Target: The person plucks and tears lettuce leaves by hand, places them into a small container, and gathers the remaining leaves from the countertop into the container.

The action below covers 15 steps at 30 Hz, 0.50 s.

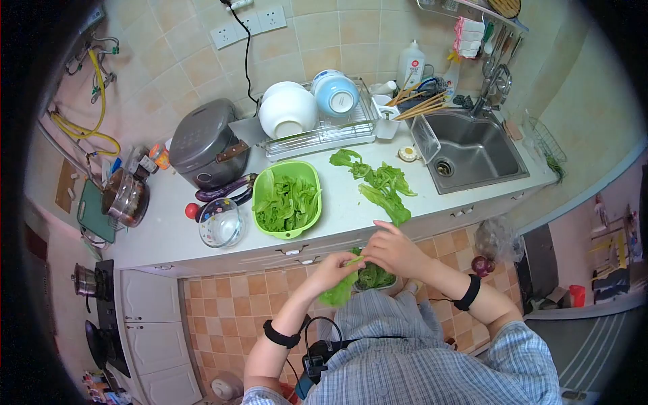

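In front of my body, my left hand (329, 271) grips a lettuce leaf (339, 291) whose lower part hangs down. Fingertips of my right hand (390, 252) meet the left ones at the leaf's upper end, pinching it, with one finger raised. Just under my right hand is a container holding darker green leaves (373, 277), partly covered by the hand. On the counter ahead lie several loose lettuce leaves (383, 183). To their left stands a green basket (318, 202) with torn lettuce in it.
A glass bowl (221, 223), eggplants (226, 189), a tomato (192, 210) and a rice cooker (208, 145) stand left on the white counter (162, 237). Behind is a dish rack (320, 143) with bowls. The sink (472, 145) is at right; onions (482, 266) lie on the floor.
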Tool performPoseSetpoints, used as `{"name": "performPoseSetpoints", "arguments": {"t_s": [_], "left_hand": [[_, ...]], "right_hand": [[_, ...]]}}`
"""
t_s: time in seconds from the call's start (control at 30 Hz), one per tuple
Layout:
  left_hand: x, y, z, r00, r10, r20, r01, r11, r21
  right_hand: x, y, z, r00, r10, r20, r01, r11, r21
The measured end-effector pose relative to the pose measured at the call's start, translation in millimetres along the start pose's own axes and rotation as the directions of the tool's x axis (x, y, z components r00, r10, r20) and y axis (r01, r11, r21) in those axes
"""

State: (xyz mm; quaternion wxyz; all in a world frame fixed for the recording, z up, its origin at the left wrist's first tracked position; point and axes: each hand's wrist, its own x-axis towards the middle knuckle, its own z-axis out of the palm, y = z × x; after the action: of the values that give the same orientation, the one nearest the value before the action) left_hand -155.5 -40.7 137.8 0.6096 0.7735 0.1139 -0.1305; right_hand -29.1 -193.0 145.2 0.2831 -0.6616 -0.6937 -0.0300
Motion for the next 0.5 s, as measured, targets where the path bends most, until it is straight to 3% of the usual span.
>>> {"name": "performPoseSetpoints", "arguments": {"t_s": [0.1,0.17,0.23,0.27,0.33,0.37,0.43,0.5], "left_hand": [[6,-14,2,0.995,0.104,-0.002,-0.104,0.994,0.037],[7,-18,1,0.984,0.168,0.059,-0.164,0.984,-0.065],[2,-11,-1,0.986,0.139,0.088,-0.123,0.978,-0.167],[-2,-6,-2,0.986,0.116,0.122,-0.08,0.961,-0.267],[-6,3,-4,0.983,0.132,0.131,-0.09,0.954,-0.287],[-7,5,-6,0.977,0.152,0.147,-0.101,0.946,-0.307],[-7,0,-10,0.985,0.138,0.108,-0.103,0.953,-0.285],[-8,-11,-16,0.99,0.126,0.066,-0.105,0.958,-0.267]], "right_hand": [[-2,3,4,0.999,0.043,0.002,-0.043,0.996,0.077],[-3,3,4,0.997,0.073,0.002,-0.072,0.988,0.14],[-6,4,3,0.942,0.273,0.197,-0.336,0.785,0.52],[-7,4,4,0.943,0.266,0.199,-0.332,0.785,0.523],[-9,4,8,0.812,0.399,0.425,-0.556,0.313,0.77],[-10,6,9,0.814,0.392,0.428,-0.556,0.312,0.771],[-14,11,10,0.764,0.464,0.448,-0.496,-0.022,0.868],[-18,18,3,0.772,0.511,0.378,-0.466,0.049,0.884]]}}
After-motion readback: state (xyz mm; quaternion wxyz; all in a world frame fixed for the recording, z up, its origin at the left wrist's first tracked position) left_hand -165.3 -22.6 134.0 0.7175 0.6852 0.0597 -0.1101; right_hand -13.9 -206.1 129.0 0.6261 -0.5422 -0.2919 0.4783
